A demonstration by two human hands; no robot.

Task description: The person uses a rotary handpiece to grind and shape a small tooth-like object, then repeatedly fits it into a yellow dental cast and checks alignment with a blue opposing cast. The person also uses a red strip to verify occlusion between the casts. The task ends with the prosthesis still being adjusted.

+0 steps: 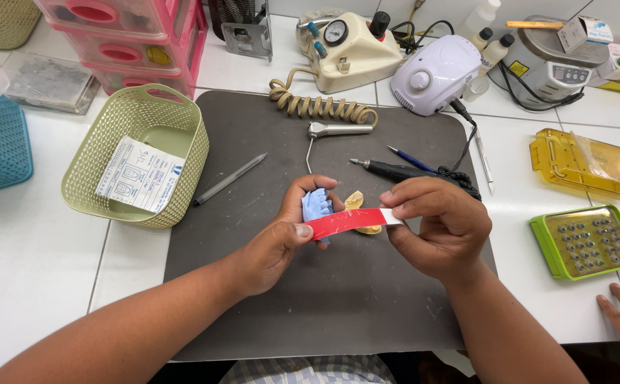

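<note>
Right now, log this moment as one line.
left hand: holds blue dental cast, pinches red strip | right hand: pinches strip's other end | surface: dark mat | nearby: green basket, handpiece

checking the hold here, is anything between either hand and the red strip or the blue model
Nothing visible is. The left hand holds the blue dental model and pinches one end of the red strip; the right hand pinches the other end. A yellowish cast sits just behind the strip.

Green basket (182, 135), grey pen (229, 180), coiled cord (320, 107), yellow case (581, 162)
</note>
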